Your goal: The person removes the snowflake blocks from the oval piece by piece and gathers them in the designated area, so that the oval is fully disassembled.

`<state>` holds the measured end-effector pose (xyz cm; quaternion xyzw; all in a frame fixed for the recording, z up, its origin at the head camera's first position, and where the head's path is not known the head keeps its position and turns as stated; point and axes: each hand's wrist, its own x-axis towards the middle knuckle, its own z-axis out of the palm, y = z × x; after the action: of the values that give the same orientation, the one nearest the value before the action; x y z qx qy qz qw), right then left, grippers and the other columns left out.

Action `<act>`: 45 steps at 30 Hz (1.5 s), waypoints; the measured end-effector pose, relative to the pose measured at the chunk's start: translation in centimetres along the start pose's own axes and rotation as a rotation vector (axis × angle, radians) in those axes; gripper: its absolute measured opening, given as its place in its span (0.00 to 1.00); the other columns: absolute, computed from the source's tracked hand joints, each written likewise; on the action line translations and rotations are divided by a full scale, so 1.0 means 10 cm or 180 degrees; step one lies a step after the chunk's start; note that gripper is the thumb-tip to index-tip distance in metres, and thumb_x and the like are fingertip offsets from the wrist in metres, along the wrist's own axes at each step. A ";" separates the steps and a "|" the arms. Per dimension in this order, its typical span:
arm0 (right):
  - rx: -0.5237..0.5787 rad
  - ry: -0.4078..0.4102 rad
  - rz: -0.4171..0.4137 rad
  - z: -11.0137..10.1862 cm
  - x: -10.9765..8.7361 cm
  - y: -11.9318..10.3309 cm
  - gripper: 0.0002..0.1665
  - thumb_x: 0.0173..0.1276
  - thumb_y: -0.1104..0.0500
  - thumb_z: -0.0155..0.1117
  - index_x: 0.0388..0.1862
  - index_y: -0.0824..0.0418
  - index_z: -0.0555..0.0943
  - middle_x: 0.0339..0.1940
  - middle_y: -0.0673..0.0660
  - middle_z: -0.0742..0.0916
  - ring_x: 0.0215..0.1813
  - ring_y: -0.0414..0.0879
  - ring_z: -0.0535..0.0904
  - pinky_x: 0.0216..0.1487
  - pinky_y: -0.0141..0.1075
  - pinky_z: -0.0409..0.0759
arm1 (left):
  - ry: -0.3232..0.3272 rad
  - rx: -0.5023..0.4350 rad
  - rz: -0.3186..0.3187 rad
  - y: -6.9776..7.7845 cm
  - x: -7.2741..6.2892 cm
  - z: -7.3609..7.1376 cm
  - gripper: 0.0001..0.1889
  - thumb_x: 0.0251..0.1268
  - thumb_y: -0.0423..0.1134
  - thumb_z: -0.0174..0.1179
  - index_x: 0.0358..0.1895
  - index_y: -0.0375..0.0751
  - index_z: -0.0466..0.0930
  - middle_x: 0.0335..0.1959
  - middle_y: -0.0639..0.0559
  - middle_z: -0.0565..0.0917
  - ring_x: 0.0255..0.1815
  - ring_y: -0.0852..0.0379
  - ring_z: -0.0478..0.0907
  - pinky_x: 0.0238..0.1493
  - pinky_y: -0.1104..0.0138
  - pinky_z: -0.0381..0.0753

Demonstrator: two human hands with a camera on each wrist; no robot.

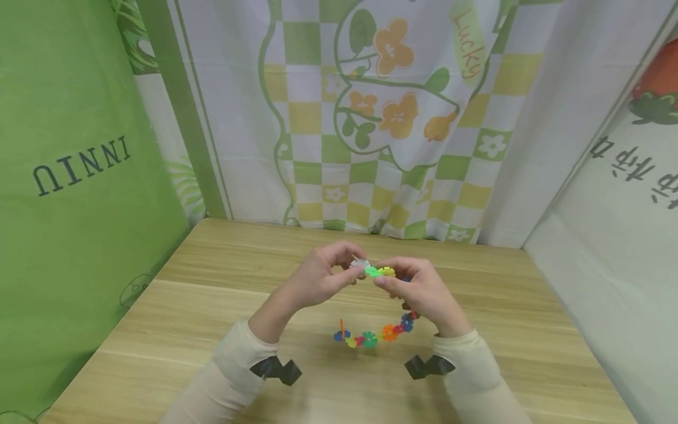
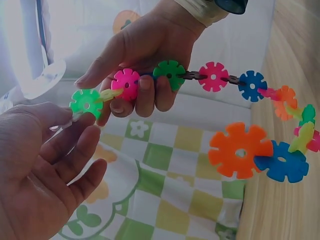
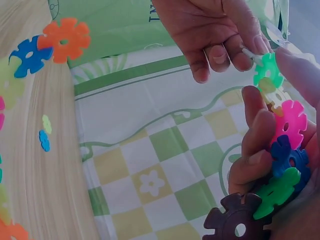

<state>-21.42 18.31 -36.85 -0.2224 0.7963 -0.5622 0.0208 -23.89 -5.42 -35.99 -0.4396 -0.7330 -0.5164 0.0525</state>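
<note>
A chain of flower-shaped interlocking discs [image 1: 389,333] in many colours hangs from my hands and curves above the table. My left hand [image 1: 323,274] pinches a whitish, see-through disc [image 1: 360,264] between thumb and index finger. That disc meets the bright green disc [image 2: 86,102] at the chain's end; how far they are slotted together cannot be made out. My right hand [image 1: 424,291] grips the chain close by, its fingers curled around the pink disc [image 3: 290,123] and neighbouring pieces. At the chain's far end, an orange disc [image 2: 240,150] joins a blue disc [image 2: 282,162].
Beneath the hands is a wooden table [image 1: 212,330]. Loose yellow [image 3: 46,124] and blue pieces [image 3: 44,141] lie on it in the right wrist view. A patterned curtain [image 1: 381,194] hangs behind, with a green panel [image 1: 79,235] at left and a white one at right.
</note>
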 end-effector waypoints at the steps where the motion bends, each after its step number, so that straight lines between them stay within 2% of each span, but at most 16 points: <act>1: -0.0006 -0.0003 0.0001 0.00 0.00 0.00 0.13 0.68 0.53 0.68 0.50 0.54 0.85 0.25 0.61 0.79 0.19 0.43 0.67 0.13 0.34 0.68 | -0.0010 -0.0003 -0.0014 0.00 0.00 0.00 0.07 0.72 0.34 0.58 0.50 0.40 0.78 0.34 0.51 0.84 0.32 0.58 0.81 0.26 0.68 0.76; 7: 0.0031 -0.0014 0.0016 0.01 0.00 0.00 0.14 0.68 0.54 0.68 0.50 0.54 0.85 0.23 0.59 0.77 0.18 0.43 0.65 0.13 0.33 0.66 | -0.0027 0.0027 0.0062 -0.01 -0.01 -0.02 0.12 0.71 0.33 0.59 0.55 0.38 0.80 0.37 0.52 0.86 0.32 0.60 0.80 0.22 0.68 0.74; 11: 0.0049 -0.0028 -0.0051 0.01 0.00 0.00 0.13 0.68 0.55 0.68 0.50 0.55 0.86 0.23 0.58 0.77 0.19 0.43 0.65 0.12 0.33 0.66 | -0.0022 0.0060 0.0122 -0.02 -0.01 -0.03 0.11 0.69 0.33 0.61 0.51 0.37 0.83 0.37 0.55 0.86 0.32 0.60 0.80 0.24 0.66 0.76; 20: 0.0021 -0.0003 -0.0076 0.02 0.01 0.02 0.13 0.67 0.54 0.69 0.49 0.54 0.86 0.20 0.57 0.74 0.18 0.43 0.63 0.12 0.33 0.64 | -0.0014 0.0117 0.0092 -0.02 -0.03 -0.03 0.09 0.68 0.35 0.63 0.49 0.41 0.83 0.34 0.52 0.86 0.34 0.61 0.80 0.25 0.68 0.74; 26: 0.0023 0.0029 -0.0079 0.03 0.02 0.02 0.12 0.67 0.54 0.70 0.48 0.54 0.87 0.21 0.57 0.75 0.19 0.43 0.64 0.12 0.34 0.65 | 0.0028 0.0183 0.0154 -0.03 -0.03 -0.03 0.07 0.67 0.35 0.63 0.46 0.41 0.84 0.32 0.55 0.85 0.34 0.61 0.80 0.24 0.70 0.73; 34: 0.0050 0.0032 -0.0176 0.02 0.04 0.02 0.11 0.66 0.57 0.70 0.47 0.57 0.87 0.20 0.56 0.76 0.18 0.43 0.65 0.14 0.33 0.64 | 0.0056 0.0249 0.0295 -0.04 -0.03 -0.03 0.05 0.66 0.33 0.64 0.43 0.40 0.84 0.30 0.50 0.86 0.30 0.64 0.79 0.20 0.71 0.70; 40: 0.0077 0.0011 -0.0125 0.03 0.04 -0.01 0.12 0.66 0.56 0.70 0.46 0.57 0.87 0.18 0.56 0.75 0.17 0.42 0.64 0.12 0.33 0.63 | 0.0057 0.0176 0.0379 -0.06 -0.02 -0.04 0.04 0.66 0.32 0.64 0.41 0.41 0.85 0.28 0.58 0.85 0.24 0.64 0.76 0.20 0.69 0.72; 45: 0.0115 -0.0024 -0.0065 0.03 0.04 -0.02 0.13 0.66 0.55 0.70 0.47 0.56 0.88 0.17 0.54 0.74 0.16 0.42 0.62 0.10 0.33 0.63 | 0.0062 0.0129 0.0331 -0.06 -0.03 -0.04 0.03 0.66 0.32 0.64 0.40 0.42 0.86 0.25 0.61 0.83 0.21 0.64 0.73 0.16 0.70 0.66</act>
<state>-21.64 17.89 -36.71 -0.2321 0.7837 -0.5758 0.0220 -24.29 -5.98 -36.41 -0.4709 -0.7190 -0.5022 0.0953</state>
